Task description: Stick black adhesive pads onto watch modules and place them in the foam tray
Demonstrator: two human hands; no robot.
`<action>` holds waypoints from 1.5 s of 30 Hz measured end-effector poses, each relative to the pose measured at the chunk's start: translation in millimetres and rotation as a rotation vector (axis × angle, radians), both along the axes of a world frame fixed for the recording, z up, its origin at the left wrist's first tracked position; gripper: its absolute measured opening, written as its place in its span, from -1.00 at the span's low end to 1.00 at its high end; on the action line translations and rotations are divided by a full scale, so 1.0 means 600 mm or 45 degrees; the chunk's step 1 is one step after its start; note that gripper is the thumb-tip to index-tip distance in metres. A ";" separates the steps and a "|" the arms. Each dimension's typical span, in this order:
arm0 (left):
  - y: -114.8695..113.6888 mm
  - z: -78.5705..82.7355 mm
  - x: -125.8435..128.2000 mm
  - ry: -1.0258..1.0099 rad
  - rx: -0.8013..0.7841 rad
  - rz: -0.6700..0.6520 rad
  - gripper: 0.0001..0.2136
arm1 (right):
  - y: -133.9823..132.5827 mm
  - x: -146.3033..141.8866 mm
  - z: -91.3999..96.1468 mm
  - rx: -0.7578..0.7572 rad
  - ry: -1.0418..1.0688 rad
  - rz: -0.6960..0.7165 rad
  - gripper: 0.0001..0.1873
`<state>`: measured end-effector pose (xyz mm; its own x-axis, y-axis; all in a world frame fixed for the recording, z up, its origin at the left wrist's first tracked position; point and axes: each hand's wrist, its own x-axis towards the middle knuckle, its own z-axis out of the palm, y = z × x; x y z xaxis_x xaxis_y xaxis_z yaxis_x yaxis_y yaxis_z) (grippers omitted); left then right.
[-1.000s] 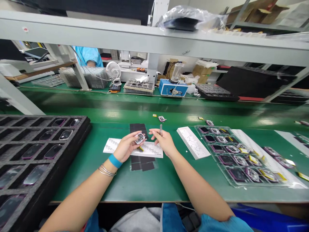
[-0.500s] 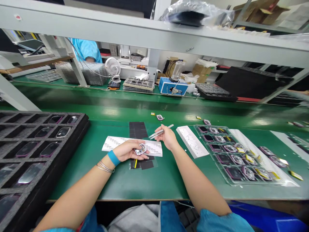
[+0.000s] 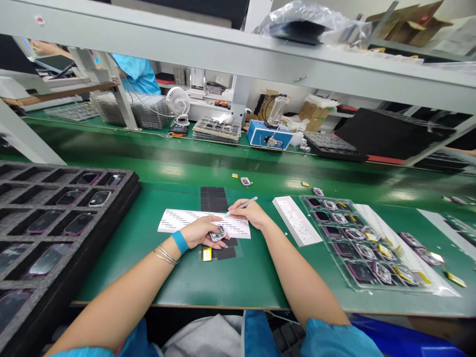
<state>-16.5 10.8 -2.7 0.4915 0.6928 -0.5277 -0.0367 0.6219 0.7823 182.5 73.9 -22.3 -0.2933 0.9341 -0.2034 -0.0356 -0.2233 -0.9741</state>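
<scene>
At the left of the table (image 3: 238, 282), a foam tray (image 3: 111, 225) holds glossy dark panels, several with purple edges, in some of its compartments. Above and beyond it, a white sticker (image 3: 39, 20) on the shelf beam bears a red mark; no lettering can be read. To the right, the left hand (image 3: 203, 232) grips a circuit module (image 3: 218, 233) between thumb and fingers, above the middle of the table. A yellow-edged battery pack (image 3: 207, 254) sits just on the near side of this hand; any print on it is too small to read. Beneath the hands lies a white label sheet (image 3: 178, 218) with rows of short dark print, not legible. Black strips (image 3: 213, 198) show beyond and nearer than the sheet. The right hand (image 3: 248, 210) holds tweezers (image 3: 248, 202) in a narrow pinch, tip pointing left toward the left hand; contact with the module cannot be determined. Further right: a white speckled block (image 3: 295, 218), then a clear tray (image 3: 337, 259) of screens, modules and yellow packs.
</scene>
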 end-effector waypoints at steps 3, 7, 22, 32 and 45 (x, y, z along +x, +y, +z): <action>-0.001 0.002 0.000 0.012 0.005 0.007 -0.36 | -0.001 -0.002 0.003 -0.015 -0.015 0.009 -0.74; -0.003 0.002 0.001 0.012 0.007 0.011 -0.37 | 0.001 -0.002 0.006 -0.068 0.001 -0.003 -0.74; -0.005 0.010 0.006 0.039 -0.005 0.039 -0.36 | 0.000 -0.008 0.012 -0.147 0.024 -0.021 -0.77; -0.003 0.018 -0.004 -0.126 0.006 0.042 -0.62 | -0.022 0.010 0.037 -0.165 0.353 -0.154 -0.71; -0.011 0.040 0.000 -0.092 0.678 0.744 -0.73 | -0.118 -0.070 0.085 0.227 0.657 -0.394 -0.79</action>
